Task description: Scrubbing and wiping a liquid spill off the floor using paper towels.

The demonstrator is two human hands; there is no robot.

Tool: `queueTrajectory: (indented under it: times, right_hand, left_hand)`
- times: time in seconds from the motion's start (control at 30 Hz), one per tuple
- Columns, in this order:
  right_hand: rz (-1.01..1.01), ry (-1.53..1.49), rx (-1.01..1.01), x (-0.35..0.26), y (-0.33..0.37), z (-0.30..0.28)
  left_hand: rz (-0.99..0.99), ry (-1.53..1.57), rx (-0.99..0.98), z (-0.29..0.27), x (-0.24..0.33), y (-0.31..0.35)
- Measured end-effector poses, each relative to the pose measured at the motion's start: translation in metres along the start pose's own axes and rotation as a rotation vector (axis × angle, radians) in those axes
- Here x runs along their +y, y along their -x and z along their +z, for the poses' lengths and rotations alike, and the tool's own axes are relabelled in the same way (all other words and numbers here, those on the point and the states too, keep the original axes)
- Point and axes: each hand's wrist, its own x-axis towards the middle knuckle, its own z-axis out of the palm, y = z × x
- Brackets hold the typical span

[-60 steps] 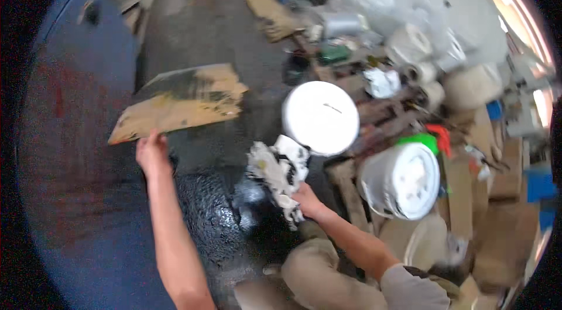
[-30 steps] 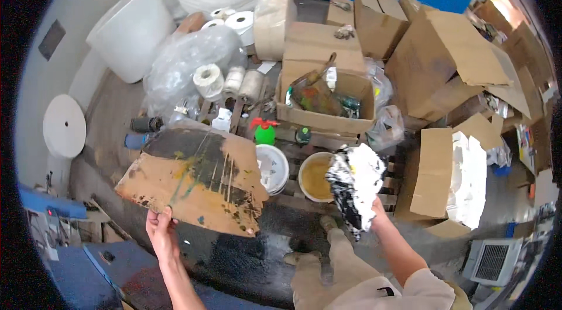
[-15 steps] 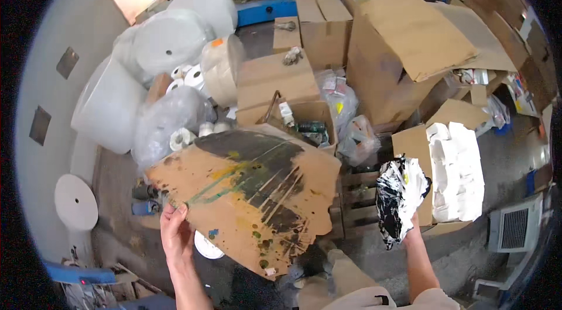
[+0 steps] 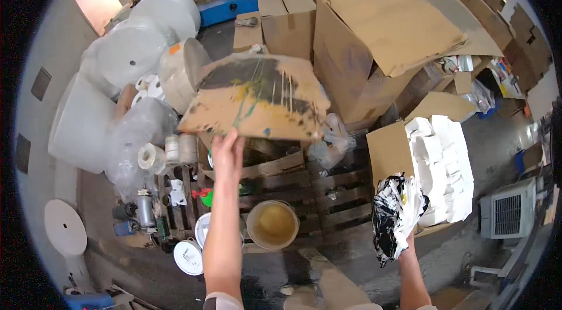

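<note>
Head view, going left to right: one flat white disc-shaped roll sits off by the wall, then three small rolls beside the plastic wrap. Two white pails come next, the second partly hidden by the forearm.

Then the left hand, pinching the near edge of the stained cardboard. Just one sheet, held up in mid-air, painty face showing, with boxes behind it. Past the forearm there's one open bucket, tan inside.

Over right, one black-and-white wad is up in the right hand, which grips it from behind; the fingers are hidden, so can't tell how they're placed. Right behind that, one open carton with white padding, and one gray vented unit at the end.

My read: the step in hand is just carrying, one item per hand. I'd say any next move calls for keeping that pinch firm and the wad's black side off the clean white padding.
</note>
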Motion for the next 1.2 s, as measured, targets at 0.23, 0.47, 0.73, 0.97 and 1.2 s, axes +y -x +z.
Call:
queueTrajectory:
  times: [0.23,0.47,0.73,0.97,1.2]
  right_hand:
    - [0.049,0.081,0.014,0.107,-0.042,-0.022]
    - [0.085,0.269,0.028,0.160,-0.033,-0.024]
    - [-0.016,0.446,-0.343,0.278,-0.067,-0.023]
    - [0.267,0.439,-0.302,0.313,0.046,0.113]
    - [0.184,0.593,-0.712,0.368,0.194,0.228]
  left_hand:
    - [-0.336,-0.298,-0.034,-0.053,-0.237,-0.068]
    - [-0.668,-0.462,-0.010,-0.228,-0.368,0.166]
    - [-0.897,-1.027,0.502,-0.573,-0.301,0.527]
    - [-1.006,-0.630,0.943,-0.626,-0.199,0.683]
    - [-0.948,-0.788,0.880,-0.647,-0.212,0.786]
